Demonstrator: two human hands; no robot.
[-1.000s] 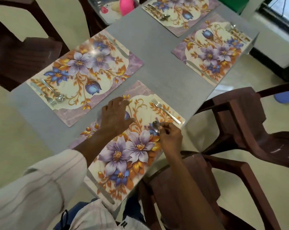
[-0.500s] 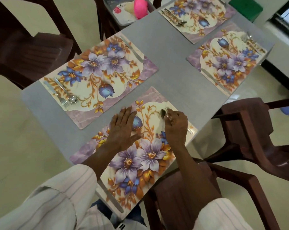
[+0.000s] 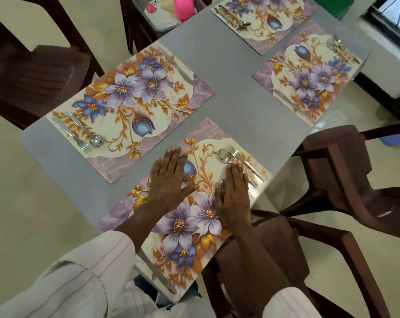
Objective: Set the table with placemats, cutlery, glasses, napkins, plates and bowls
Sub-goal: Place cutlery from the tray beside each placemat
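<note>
1. Grey table (image 3: 229,92): the nearest floral placemat (image 3: 206,134) lies at its near edge.
2. The left hand (image 3: 169,182) lies flat on this placemat, fingers straight and spread.
3. The right hand (image 3: 234,196) lies flat too, fingers straight and together, covering the handle of the spoon (image 3: 224,156).
4. The fork (image 3: 242,159) lies just beside the spoon.
5. The knife (image 3: 157,274) lies along the opposite end.

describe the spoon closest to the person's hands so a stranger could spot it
On the grey table, take the floral placemat nearest the person, under the left hand and right hand. Just past the latter lie two utensils side by side. The spoon has the round bowl; the fork beside it has tines.
</note>
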